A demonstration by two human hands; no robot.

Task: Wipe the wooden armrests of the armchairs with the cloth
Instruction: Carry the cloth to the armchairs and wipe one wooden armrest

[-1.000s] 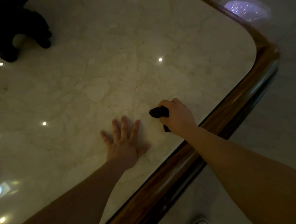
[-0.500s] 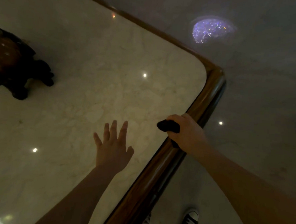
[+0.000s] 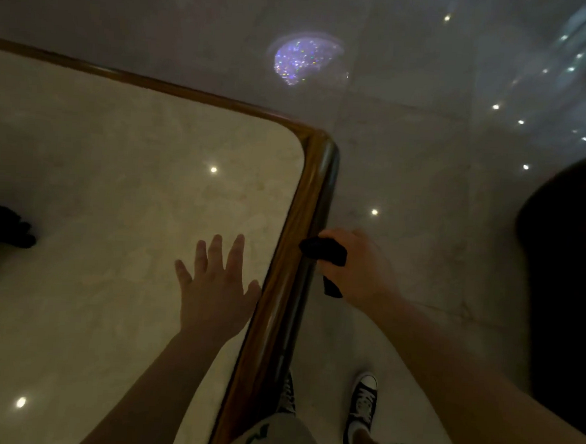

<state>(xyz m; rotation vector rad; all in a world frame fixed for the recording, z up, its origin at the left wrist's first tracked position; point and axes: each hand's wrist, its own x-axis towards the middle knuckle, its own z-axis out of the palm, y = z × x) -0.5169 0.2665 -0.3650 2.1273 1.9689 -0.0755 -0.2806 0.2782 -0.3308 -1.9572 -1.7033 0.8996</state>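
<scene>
Head view: cloth in right hand

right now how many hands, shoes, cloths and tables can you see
hands: 2, left hand flat on the table, right hand gripping the cloth
shoes: 2
dark cloth: 1
marble table: 1
total: 6

Black cloth, brown wooden edge, veined cream marble tabletop.

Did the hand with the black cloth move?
Yes. The right hand with the black cloth slid off the marble top, over the wooden rim, and now sits at its outer side.
</scene>
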